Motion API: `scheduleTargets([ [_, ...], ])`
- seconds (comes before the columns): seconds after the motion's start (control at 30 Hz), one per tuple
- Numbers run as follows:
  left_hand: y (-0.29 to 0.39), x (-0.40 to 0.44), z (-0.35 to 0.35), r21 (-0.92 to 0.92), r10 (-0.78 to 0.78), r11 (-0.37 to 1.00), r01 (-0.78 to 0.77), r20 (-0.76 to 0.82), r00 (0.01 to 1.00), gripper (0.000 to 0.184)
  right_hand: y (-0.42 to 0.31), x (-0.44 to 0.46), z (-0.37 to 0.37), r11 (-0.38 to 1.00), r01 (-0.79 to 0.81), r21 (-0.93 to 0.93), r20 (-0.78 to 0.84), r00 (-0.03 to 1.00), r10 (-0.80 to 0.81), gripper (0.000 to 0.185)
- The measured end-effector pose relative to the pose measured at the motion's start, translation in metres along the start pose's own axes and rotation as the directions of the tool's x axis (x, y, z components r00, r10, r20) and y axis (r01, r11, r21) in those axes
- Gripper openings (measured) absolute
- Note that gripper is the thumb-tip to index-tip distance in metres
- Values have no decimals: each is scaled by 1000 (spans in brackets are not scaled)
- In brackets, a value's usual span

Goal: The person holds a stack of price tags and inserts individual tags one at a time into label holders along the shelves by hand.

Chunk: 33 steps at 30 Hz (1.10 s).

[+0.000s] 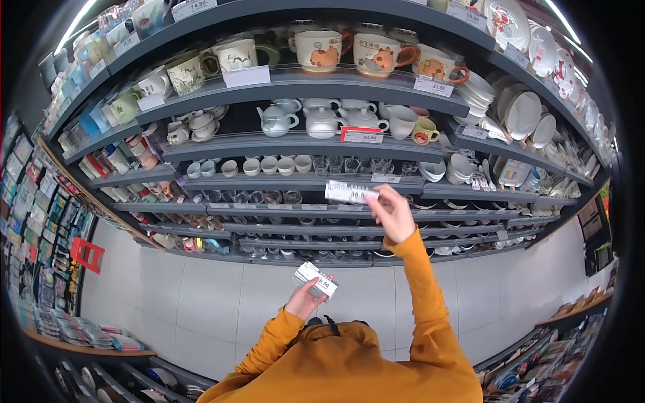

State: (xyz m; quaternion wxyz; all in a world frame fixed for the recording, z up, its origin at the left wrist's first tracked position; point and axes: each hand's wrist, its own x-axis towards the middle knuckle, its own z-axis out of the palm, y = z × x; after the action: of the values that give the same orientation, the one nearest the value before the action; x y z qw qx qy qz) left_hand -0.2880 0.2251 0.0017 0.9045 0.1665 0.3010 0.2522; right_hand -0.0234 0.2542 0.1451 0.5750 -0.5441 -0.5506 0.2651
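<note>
My right hand [396, 216] is raised in front of the shelves, its thumb and fingers pinching one end of a white price label [346, 192] with black print. Lower down, near my body, my left hand [302, 302] grips a stack of price labels [314, 279]; the top one reads 6.50. Behind the raised label runs a shelf with small white cups [269, 164] and clear glasses [351, 165]. One shelf higher stand white teapots [322, 122], with a red-bordered price tag [361, 135] on the shelf edge before them.
Large mugs with animal pictures [318, 52] fill an upper shelf. White plates [523, 114] stand to the right. A red step stool [88, 256] is on the tiled floor [208, 289] at the left. More racks of goods [74, 329] curve around behind me.
</note>
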Motion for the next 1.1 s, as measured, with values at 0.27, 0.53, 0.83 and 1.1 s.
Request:
scheduleTargets([
  [0.27, 13, -6, -23, -58, 2, 998, -3, -14, 1000, 34, -4, 122, 9, 929, 168, -329, -23, 982, -186, 22],
  [0.53, 26, 2, -35, -126, 88, 987, -97, -72, 993, 35, 9, 192, 27, 951, 96, -295, 133, 989, -58, 19],
  [0.83, 36, 17, -25, -142, 101, 983, -113, -93, 991, 34, 11, 205, 20, 939, 72, -335, 185, 983, -9, 22],
  [1.1, 42, 25, -17, -118, 114, 986, -121, -70, 991, 35, 17, 205, 14, 957, 4, -291, 271, 960, 78, 25],
])
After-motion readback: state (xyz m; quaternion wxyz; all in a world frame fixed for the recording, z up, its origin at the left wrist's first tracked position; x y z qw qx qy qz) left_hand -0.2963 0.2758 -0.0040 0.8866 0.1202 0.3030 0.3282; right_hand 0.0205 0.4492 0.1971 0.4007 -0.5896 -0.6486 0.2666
